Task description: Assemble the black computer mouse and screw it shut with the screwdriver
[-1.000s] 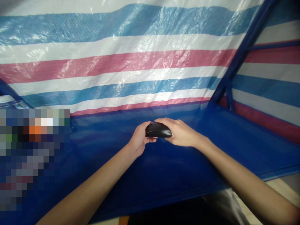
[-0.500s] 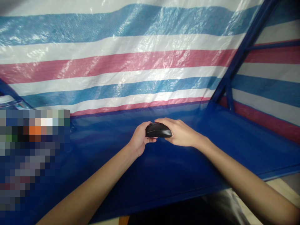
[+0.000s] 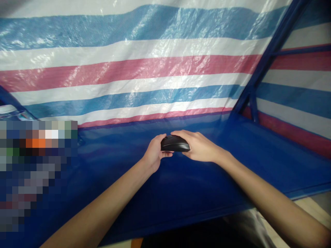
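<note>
Holding step: my left grip (image 3: 153, 151) and right grip (image 3: 201, 146) clasp opposite ends of the black mouse (image 3: 175, 144), over the blue desk (image 3: 183, 189). Any next move, I judge, calls for both sides coordinating evenly.

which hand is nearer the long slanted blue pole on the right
Right. The right hand, on the right end of the black mouse, is left of the long slanted blue pole; the left hand, at the mouse's left end, is farther away.
</note>
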The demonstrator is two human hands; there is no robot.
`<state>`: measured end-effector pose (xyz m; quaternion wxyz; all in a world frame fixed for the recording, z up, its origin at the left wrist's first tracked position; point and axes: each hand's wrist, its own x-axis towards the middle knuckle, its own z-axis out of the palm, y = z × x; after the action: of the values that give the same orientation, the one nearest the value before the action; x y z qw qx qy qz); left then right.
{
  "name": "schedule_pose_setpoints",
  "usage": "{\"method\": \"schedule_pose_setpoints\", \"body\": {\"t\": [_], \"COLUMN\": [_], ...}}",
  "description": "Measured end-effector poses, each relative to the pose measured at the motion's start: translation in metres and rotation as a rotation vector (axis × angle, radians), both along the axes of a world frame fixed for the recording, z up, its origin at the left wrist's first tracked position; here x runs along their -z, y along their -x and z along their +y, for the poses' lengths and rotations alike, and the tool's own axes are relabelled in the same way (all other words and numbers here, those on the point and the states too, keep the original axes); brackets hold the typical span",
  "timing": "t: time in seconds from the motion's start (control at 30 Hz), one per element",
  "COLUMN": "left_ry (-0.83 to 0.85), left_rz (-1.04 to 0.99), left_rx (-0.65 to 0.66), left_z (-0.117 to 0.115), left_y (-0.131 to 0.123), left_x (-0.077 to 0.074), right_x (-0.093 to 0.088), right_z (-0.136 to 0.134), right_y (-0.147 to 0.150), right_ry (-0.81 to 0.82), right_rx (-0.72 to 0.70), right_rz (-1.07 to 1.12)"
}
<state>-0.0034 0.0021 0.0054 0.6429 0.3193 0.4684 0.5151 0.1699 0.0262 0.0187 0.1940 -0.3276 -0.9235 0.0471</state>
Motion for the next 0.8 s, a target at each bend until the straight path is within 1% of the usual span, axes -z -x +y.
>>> {"method": "schedule_pose_setpoints", "body": {"t": [0.43,0.8], "left_ry": [-0.018,-0.019], "left_rz": [0.0,0.0], "left_rx": [0.042,0.032], "left_z": [0.0015,0.0009], "left_y": [0.0023,0.0018], "left_x": [0.0019,-0.0004], "right_x": [-0.0001,-0.0006], "right_z": [0.0001,-0.0003], "right_y": [-0.0004,0.0002], "right_ry": [-0.001,-0.002], "right_rx": [0.0,-0.012], "right_rz": [0.003,0.016]}}
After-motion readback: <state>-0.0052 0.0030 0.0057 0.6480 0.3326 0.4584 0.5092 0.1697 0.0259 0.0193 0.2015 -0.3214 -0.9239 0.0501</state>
